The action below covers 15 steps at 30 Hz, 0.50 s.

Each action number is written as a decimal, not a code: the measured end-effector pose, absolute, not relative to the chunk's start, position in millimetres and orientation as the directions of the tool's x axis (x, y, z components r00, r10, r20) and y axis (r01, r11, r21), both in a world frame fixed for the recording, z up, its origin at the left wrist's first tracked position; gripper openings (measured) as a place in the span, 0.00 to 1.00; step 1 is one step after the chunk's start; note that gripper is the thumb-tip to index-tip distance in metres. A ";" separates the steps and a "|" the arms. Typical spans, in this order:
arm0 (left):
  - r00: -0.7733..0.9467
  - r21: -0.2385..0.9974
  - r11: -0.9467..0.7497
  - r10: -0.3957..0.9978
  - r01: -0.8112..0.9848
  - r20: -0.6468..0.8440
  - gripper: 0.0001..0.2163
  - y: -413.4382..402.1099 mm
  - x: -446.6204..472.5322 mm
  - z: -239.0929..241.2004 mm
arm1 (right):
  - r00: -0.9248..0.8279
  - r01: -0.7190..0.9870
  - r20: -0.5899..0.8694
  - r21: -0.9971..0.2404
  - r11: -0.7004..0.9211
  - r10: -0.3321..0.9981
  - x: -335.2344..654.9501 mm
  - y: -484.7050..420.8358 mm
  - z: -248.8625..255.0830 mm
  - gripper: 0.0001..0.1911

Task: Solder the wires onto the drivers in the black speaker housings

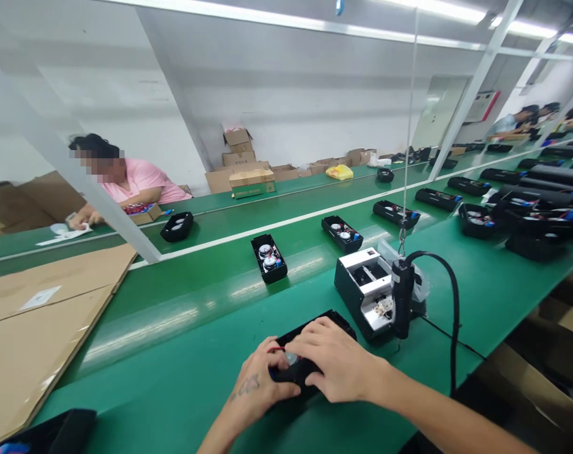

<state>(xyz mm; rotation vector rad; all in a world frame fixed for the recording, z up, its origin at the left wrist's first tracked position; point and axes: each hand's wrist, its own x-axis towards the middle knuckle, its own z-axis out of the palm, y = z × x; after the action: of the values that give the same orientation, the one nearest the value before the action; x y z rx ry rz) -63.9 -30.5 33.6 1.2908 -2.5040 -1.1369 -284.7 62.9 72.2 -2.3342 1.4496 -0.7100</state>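
A black plastic speaker housing (293, 373) lies on the green work surface in front of me, and a round pale speaker part (292, 358) shows inside it. My left hand (259, 378) is curled round its near left side, thumb along the near edge. From the right, my right hand (336, 359) reaches over the housing, fingers bent down into it and thumb on the near side. A short red wire (277, 349) runs between the fingertips of both hands. Much of the housing's inside is hidden by my fingers.
An electric screwdriver (402, 296) hangs right of my hands, before a screw feeder (366, 284). Open speaker housings (269, 258) sit along the green conveyor (210, 271). Flat cardboard (54, 315) lies left. A person in pink (142, 183) works across the line; more housings are stacked right.
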 end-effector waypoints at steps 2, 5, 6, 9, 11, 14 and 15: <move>-0.655 0.570 0.487 -0.745 -0.662 -0.125 0.11 -21.8 -57.4 16.9 | 0.006 -0.738 0.575 -0.549 -0.391 -0.818 -306.1 86.7 73.6 0.27; -0.803 0.272 0.845 -0.527 -0.460 0.278 0.11 -13.6 -44.2 -14.6 | -0.525 -0.790 0.747 -0.606 -0.091 -0.408 -348.8 112.7 65.3 0.21; -0.820 0.127 0.921 -0.386 -0.369 0.422 0.11 -12.9 -40.3 -23.2 | -0.612 -0.763 0.710 -0.646 0.023 -0.350 -363.0 116.9 60.2 0.24; -0.831 -0.199 0.949 -0.098 -0.244 0.548 0.13 -13.5 -33.6 -37.1 | -0.733 -0.623 0.490 -0.762 0.177 -0.472 -395.3 118.8 42.5 0.32; -0.844 -0.242 0.940 -0.079 -0.240 0.530 0.13 -12.2 -33.6 -39.8 | -0.730 -0.523 0.350 -0.839 0.151 -0.588 -404.5 116.6 31.3 0.30; -0.806 -0.127 0.941 -0.195 -0.315 0.558 0.12 -5.6 -36.3 -44.9 | -0.741 -0.387 0.272 -0.920 0.060 -0.614 -402.7 116.6 18.2 0.27; -0.787 -0.084 0.935 -0.238 -0.344 0.569 0.10 -3.2 -37.1 -47.9 | -0.743 -0.342 0.253 -0.939 0.027 -0.620 -400.2 117.2 15.4 0.27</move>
<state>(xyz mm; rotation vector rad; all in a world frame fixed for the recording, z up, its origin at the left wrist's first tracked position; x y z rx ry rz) -37.1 -3.2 -47.9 0.4131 -2.5132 0.2456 -400.2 117.2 15.4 -0.9970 2.0748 -1.7851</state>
